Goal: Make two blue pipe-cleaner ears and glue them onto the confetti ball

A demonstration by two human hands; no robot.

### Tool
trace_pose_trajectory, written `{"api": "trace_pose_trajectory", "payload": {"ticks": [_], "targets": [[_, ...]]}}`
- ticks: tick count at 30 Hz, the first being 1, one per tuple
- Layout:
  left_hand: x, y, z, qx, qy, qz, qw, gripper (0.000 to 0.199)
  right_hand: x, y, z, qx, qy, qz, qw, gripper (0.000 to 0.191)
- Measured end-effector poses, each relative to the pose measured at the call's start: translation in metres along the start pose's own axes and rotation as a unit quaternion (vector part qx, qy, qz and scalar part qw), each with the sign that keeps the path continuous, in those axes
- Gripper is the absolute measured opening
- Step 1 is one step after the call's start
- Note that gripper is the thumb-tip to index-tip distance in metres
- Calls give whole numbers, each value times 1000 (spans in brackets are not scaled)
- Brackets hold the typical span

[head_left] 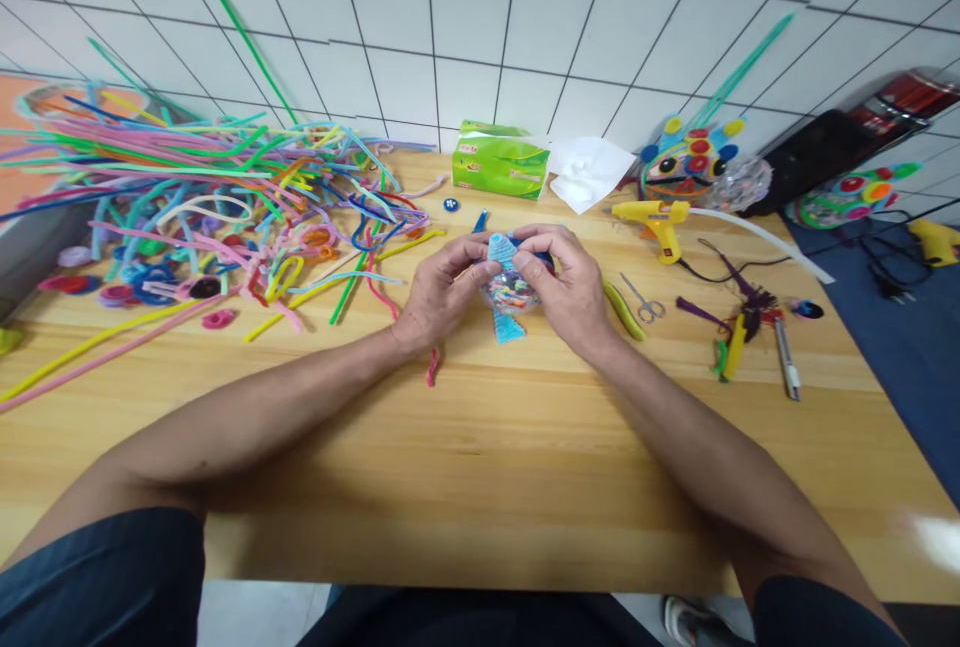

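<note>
Between my hands, above the wooden table (465,457), is a clear rounded craft piece (511,293) filled with bits of many colours. A light blue pipe-cleaner piece (501,249) sits at its top, pinched between the fingers of my left hand (448,287) and my right hand (564,285). Another light blue fin-like piece (509,326) sticks out at the bottom. Both hands are closed around the craft, so part of it is hidden. Something dark blue shows beneath my right fingers. A short pink pipe cleaner (433,367) lies by my left wrist.
Pipe cleaners (195,167) heap up at the left. A green tissue pack (501,163) stands by the tiled wall. To the right are yellow-handled pliers (624,309), scissors (645,302), a yellow glue gun (657,219), a utility knife (787,359) and a decorated craft (686,162).
</note>
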State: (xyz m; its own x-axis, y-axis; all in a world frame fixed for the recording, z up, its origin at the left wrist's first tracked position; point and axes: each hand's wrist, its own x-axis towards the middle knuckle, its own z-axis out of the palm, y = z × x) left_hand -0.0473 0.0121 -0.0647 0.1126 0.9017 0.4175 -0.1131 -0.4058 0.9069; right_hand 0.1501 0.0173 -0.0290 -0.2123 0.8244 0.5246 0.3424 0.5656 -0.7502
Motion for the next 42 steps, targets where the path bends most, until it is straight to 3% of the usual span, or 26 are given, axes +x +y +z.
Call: {"api": "trace_pose_trajectory", "payload": {"ticks": [10,17,21,27,31,35,37,39,42], "targets": [[1,-1,2,-57,14,-17,998,35,1,1,1,1,1,5,1000,13],[4,3,-1,-8,16,-33,999,37,1,3,3,3,-3,-21,1000,15],[3,-2,-1,-17,-6,-38,999,36,2,6,0,18,-5,0,1000,21],[2,-19,-1,28,-53,-6,998,87,1,17,0,131,10,92,987,45],[3,-23,0,38,-21,-17,999,80,5,17,-7,117,48,88,988,50],[7,-23,1,10,33,-25,999,71,20,12,-34,53,140,65,987,39],[9,-22,1,10,51,-31,998,67,25,10,-47,29,156,70,985,32],[10,-20,0,14,55,-36,998,67,25,6,-56,9,123,92,988,25],[10,-18,-1,24,35,-42,998,71,14,1,-61,-57,-11,144,988,17]]}}
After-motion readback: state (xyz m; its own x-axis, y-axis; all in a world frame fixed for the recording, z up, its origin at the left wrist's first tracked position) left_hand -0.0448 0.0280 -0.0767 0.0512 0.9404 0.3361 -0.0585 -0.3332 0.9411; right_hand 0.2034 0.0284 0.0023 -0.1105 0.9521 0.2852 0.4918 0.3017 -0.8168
